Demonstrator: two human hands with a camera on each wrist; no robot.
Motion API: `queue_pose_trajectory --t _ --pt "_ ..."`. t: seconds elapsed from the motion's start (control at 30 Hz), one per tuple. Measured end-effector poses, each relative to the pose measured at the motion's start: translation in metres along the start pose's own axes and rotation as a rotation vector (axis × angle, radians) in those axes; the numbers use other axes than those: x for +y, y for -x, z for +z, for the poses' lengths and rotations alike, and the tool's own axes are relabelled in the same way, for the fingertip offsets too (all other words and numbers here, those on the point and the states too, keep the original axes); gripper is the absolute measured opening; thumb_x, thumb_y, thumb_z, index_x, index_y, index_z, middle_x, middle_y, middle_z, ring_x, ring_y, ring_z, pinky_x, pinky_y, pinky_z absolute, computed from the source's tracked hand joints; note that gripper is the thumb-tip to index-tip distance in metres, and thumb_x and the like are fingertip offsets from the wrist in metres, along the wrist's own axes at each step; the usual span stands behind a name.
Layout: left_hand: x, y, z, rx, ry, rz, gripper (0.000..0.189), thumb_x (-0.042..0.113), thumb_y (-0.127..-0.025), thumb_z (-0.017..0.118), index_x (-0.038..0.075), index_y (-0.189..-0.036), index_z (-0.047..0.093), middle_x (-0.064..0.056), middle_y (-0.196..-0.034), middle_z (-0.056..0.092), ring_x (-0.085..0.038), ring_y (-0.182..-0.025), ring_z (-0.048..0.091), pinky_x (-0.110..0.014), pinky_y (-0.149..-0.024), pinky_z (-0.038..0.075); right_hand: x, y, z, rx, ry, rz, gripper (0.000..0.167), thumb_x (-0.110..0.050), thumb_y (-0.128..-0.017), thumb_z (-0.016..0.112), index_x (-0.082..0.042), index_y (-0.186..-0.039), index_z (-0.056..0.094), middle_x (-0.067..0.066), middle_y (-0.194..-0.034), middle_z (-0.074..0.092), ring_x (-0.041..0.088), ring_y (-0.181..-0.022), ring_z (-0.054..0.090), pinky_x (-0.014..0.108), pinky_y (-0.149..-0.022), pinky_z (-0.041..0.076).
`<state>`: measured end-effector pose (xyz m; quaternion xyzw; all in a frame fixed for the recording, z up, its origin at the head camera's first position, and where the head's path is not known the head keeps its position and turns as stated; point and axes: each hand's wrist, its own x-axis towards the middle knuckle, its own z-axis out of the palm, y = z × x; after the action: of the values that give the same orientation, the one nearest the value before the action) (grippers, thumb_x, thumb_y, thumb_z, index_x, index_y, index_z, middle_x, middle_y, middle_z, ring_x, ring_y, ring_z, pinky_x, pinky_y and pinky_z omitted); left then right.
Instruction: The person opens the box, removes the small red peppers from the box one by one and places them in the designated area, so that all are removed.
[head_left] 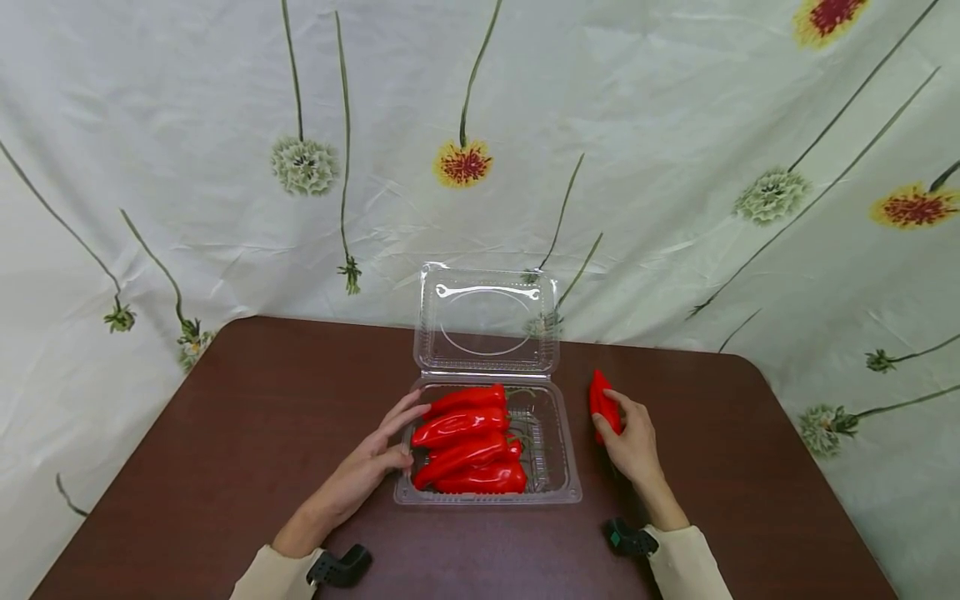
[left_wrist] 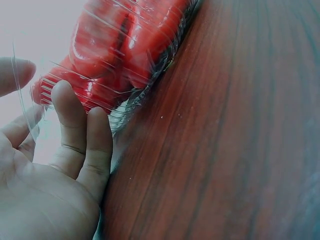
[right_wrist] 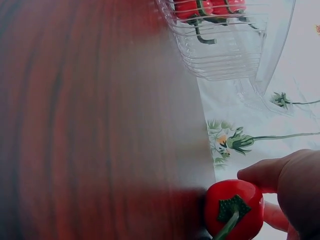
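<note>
A clear plastic clamshell box (head_left: 561, 467) stands on the table with its lid raised. Several glossy red peppers (head_left: 459, 427) with green stems lie crosswise in it, towards its left side. My left hand (head_left: 367, 462) rests against the box's left side, its fingers fairly straight and the fingertips at the rim. In the left wrist view, fingers (left_wrist: 70, 120) touch or nearly touch the ribbed wall. To the right of the box, my right hand (head_left: 633, 437) grips another red pepper (head_left: 600, 400) between thumb and fingers. That pepper's green stem (right_wrist: 232, 212) faces the right wrist camera.
The dark brown wooden table (head_left: 300, 400) extends on both sides of the box. Behind it hangs a white cloth (head_left: 645, 208) printed with flowers. The upright transparent lid (head_left: 487, 321) leans back near the table's far edge.
</note>
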<state>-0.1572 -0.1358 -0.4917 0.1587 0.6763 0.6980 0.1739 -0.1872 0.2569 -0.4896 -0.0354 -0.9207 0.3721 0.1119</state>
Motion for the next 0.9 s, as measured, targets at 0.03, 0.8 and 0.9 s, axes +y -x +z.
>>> queue_pose_trajectory --t 0.03,0.8,0.9 --pt "0.0 0.0 0.0 0.0 0.001 0.001 0.067 -0.003 -0.092 0.05 0.011 -0.155 0.034 0.002 -0.168 0.004 -0.03 -0.137 0.023 -0.021 -0.09 0.047 0.0 0.0 0.0 -0.001 0.001 0.002 0.046 -0.009 -0.091 0.069 0.001 -0.134 0.058 0.031 -0.123 0.055 0.035 -0.086 0.063 0.035 -0.072 0.048" --pt "0.0 0.0 -0.002 -0.031 0.008 0.023 0.066 -0.005 -0.093 0.048 0.007 -0.156 0.031 0.0 -0.168 0.002 -0.012 -0.085 0.056 -0.022 -0.081 0.049 -0.018 -0.002 -0.033 0.038 -0.111 0.021 0.042 -0.011 -0.095 0.065 -0.004 -0.136 0.058 0.024 -0.138 0.053 0.04 -0.118 0.051 0.053 -0.098 0.046" --pt "0.0 0.0 -0.002 -0.025 0.002 0.025 0.066 -0.004 -0.093 0.048 0.008 -0.156 0.032 0.001 -0.168 0.003 -0.01 -0.099 0.055 -0.022 -0.083 0.049 -0.025 -0.001 -0.035 0.02 -0.128 0.008 0.041 -0.011 -0.095 0.065 -0.006 -0.136 0.059 0.021 -0.138 0.054 0.038 -0.118 0.052 0.051 -0.1 0.046"
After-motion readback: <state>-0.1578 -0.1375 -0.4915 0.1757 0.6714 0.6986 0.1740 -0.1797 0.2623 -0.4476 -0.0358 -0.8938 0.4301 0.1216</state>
